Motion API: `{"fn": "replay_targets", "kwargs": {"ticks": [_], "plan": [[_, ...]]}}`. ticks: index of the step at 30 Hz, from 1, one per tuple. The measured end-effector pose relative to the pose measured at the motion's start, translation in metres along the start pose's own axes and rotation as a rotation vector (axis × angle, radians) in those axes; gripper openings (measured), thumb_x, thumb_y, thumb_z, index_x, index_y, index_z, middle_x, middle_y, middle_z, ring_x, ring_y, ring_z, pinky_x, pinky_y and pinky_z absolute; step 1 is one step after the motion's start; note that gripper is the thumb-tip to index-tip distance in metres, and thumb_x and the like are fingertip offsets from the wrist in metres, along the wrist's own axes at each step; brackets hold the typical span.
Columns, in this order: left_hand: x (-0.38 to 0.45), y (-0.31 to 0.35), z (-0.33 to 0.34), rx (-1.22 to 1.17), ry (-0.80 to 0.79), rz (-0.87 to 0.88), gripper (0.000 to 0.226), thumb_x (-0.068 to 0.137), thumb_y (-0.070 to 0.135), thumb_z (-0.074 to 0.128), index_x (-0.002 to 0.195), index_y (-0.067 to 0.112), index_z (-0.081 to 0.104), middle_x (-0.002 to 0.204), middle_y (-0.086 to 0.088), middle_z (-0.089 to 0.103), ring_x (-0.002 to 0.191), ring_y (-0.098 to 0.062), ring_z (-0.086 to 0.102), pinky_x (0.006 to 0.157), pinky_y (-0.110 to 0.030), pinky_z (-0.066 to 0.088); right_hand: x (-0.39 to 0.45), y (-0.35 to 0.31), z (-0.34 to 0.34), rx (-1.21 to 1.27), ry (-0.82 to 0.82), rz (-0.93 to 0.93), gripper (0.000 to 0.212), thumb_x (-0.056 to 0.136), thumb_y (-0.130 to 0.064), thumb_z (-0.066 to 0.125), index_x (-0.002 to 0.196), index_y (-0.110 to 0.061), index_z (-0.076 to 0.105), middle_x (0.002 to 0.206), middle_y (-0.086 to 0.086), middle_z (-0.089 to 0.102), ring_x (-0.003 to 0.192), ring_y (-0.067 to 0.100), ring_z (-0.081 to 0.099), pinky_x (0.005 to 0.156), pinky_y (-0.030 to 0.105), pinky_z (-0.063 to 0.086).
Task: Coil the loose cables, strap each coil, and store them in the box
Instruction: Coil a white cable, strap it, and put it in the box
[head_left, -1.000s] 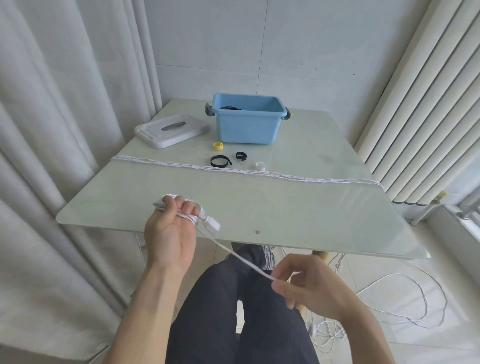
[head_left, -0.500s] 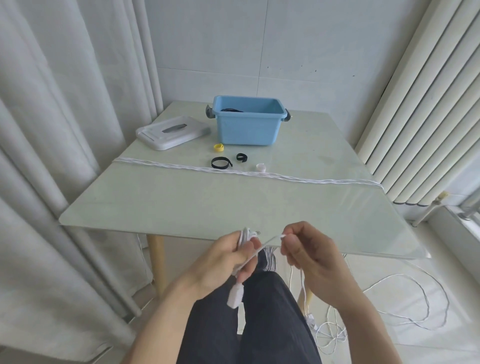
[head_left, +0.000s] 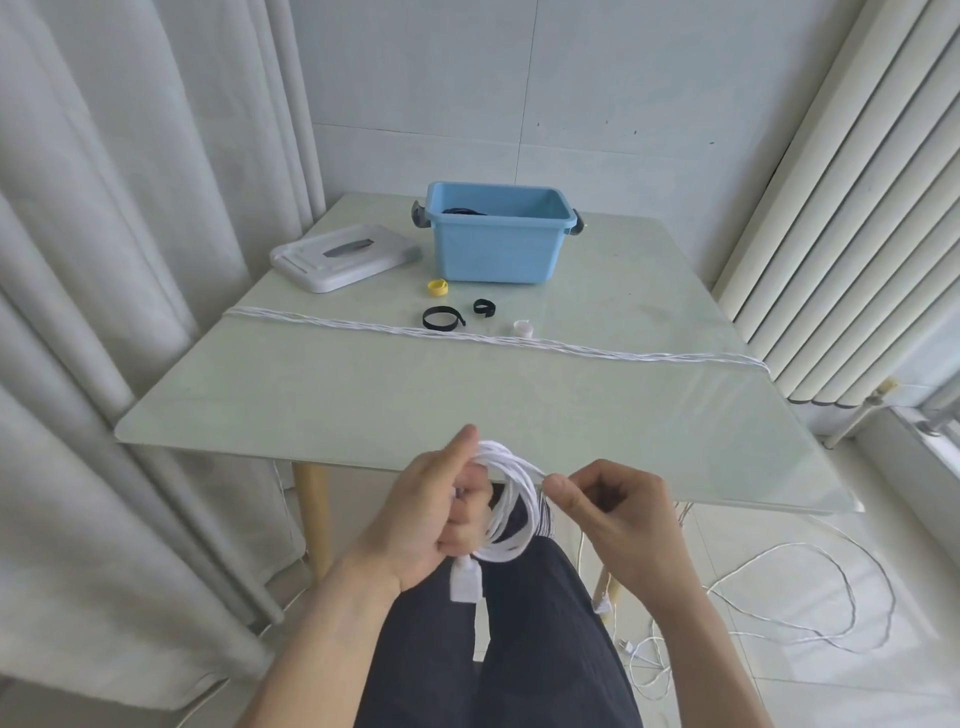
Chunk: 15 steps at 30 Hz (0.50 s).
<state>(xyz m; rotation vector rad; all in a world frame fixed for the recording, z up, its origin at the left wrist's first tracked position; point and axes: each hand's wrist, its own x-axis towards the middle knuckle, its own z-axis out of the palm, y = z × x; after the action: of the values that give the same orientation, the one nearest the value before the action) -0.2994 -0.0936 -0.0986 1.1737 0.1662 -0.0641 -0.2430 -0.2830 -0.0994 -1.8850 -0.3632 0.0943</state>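
Several loops of thin white cable (head_left: 511, 512) hang round my left hand (head_left: 431, 512), whose fingers curl to hold them just below the table edge. My right hand (head_left: 610, 512) pinches the loose strand. If I tug hard, I think loops could slip off.

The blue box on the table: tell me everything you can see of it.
The blue box is a light blue, rectangular tub of what looks like smooth plastic, with a rolled rim and a dark grey latch on each short end. It stands upright and open at the far middle of the glass table. Something dark, seemingly black cable, lies inside against the far wall. Its white lid lies apart to the left. Neither of the hands touches it.
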Motion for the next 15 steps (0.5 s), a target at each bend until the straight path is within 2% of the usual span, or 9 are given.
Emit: {"fn": "replay_targets", "kwargs": {"ticks": [2, 4, 7, 11, 13, 15], "plan": [[0.001, 0.003, -0.001, -0.247, 0.095, 0.011, 0.055, 0.092, 0.046, 0.055, 0.05, 0.026, 0.027, 0.042, 0.007, 0.014, 0.039, -0.01, 0.006, 0.042, -0.022, 0.005, -0.001, 0.005, -0.001, -0.011, -0.038, 0.001, 0.031, 0.078, -0.037, 0.082, 0.065, -0.012, 0.068, 0.046, -0.013, 0.049, 0.043, 0.003, 0.036, 0.047, 0.013, 0.03], [0.002, 0.007, -0.008, -0.465, 0.175, 0.069, 0.05, 0.095, 0.043, 0.047, 0.051, 0.025, 0.03, 0.039, 0.009, 0.017, 0.04, -0.011, 0.003, 0.039, -0.023, 0.006, 0.0, 0.014, -0.003, -0.038, -0.067, 0.024, 0.029, 0.081, -0.034, 0.08, 0.065, -0.014, 0.068, 0.048, -0.012, 0.051, 0.045, 0.003, 0.037, 0.048, 0.014, 0.03], [0.004, 0.016, -0.024, -0.65, 0.207, 0.202, 0.048, 0.102, 0.044, 0.035, 0.059, 0.023, 0.035, 0.043, 0.009, 0.022, 0.04, -0.01, 0.005, 0.037, -0.024, 0.012, 0.002, 0.026, -0.007, -0.048, -0.114, 0.088, 0.026, 0.088, -0.032, 0.075, 0.069, -0.016, 0.069, 0.052, -0.01, 0.057, 0.049, 0.004, 0.045, 0.053, 0.015, 0.037], [0.009, 0.023, -0.025, -0.666, 0.247, 0.324, 0.034, 0.102, 0.031, 0.034, 0.071, 0.018, 0.042, 0.059, 0.005, 0.029, 0.047, -0.013, 0.027, 0.051, -0.025, 0.028, 0.0, 0.033, -0.002, -0.061, -0.26, 0.15, 0.013, 0.096, -0.027, 0.065, 0.088, -0.018, 0.069, 0.064, -0.007, 0.065, 0.057, 0.008, 0.056, 0.063, 0.022, 0.048], [0.013, 0.023, -0.021, -0.557, 0.282, 0.399, 0.027, 0.103, 0.019, 0.035, 0.077, 0.015, 0.044, 0.066, 0.001, 0.038, 0.056, -0.016, 0.039, 0.064, -0.029, 0.036, -0.003, 0.035, 0.006, -0.106, -0.282, 0.13, 0.005, 0.096, -0.017, 0.063, 0.094, -0.02, 0.065, 0.073, -0.005, 0.069, 0.066, 0.009, 0.063, 0.07, 0.021, 0.05], [0.017, 0.02, -0.016, -0.372, 0.314, 0.481, 0.024, 0.106, 0.016, 0.034, 0.086, 0.01, 0.047, 0.074, -0.002, 0.048, 0.066, -0.019, 0.051, 0.074, -0.032, 0.044, -0.009, 0.033, 0.013, -0.16, -0.363, 0.117, 0.012, 0.094, -0.012, 0.06, 0.094, -0.024, 0.062, 0.078, -0.006, 0.07, 0.071, 0.006, 0.063, 0.07, 0.018, 0.047]]}}
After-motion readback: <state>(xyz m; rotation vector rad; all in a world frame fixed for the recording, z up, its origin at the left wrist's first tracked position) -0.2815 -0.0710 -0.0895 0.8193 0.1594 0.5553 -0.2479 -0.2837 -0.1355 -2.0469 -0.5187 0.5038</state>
